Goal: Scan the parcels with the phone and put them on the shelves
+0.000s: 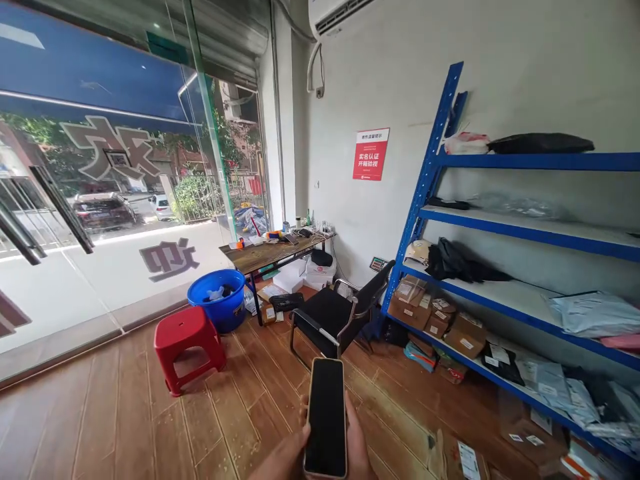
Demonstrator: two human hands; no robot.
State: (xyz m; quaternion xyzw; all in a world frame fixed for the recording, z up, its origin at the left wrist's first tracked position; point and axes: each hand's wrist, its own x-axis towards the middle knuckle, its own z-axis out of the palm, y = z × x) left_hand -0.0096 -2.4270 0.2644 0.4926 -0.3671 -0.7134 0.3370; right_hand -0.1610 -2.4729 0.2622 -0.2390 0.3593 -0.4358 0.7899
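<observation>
My left hand (283, 459) reaches in at the bottom centre and is closed around a smartphone (327, 417) with a dark, blank screen and a pale case. The phone stands upright, its screen facing me. Skin shows on both sides of the phone, with the thumb side on the left. My right hand is out of the picture. Just beyond the phone stands a black chair (330, 313) on the wooden floor (125, 427).
A red plastic stool (186, 343) and a blue tub (220, 300) stand to the left, by a glass shopfront (100, 200). A cluttered wooden desk (273, 252) is at the back. Blue metal shelving (525, 227) on the right holds parcels and bags; cardboard boxes (435, 320) sit low.
</observation>
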